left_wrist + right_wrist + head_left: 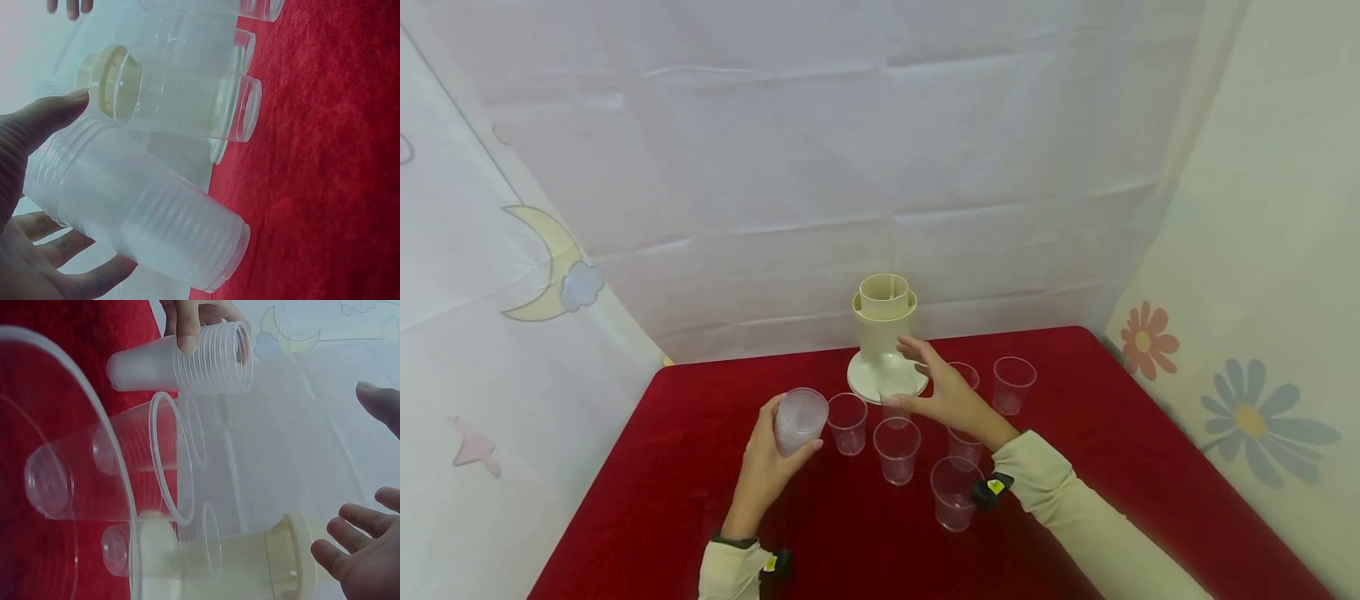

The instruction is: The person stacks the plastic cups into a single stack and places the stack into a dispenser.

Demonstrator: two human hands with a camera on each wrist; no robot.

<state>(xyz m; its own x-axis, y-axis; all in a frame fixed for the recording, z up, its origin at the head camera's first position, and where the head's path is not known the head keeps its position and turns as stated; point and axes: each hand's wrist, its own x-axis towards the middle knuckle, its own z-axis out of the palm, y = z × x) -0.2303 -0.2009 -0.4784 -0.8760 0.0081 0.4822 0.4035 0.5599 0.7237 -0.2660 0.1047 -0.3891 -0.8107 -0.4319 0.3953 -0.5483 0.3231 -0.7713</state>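
Observation:
My left hand (765,468) grips a stack of nested clear plastic cups (801,419), held tilted above the red cloth. In the left wrist view the thumb lies along one side of the stack (144,206) and the fingers curl round the other. My right hand (953,402) hovers over the standing cups with thumb and fingers spread apart. In the right wrist view nothing lies between its fingers (353,519). Single clear cups stand upright below and around it, among them a front cup (955,500), a middle cup (897,454) and a cup beside the stack (847,427).
A cream cylindrical holder (880,333) on a round base stands at the back of the red-covered table (700,417). One cup (1014,387) stands at the back right; others are partly hidden behind my right arm. Patterned white sheets (775,167) surround the table.

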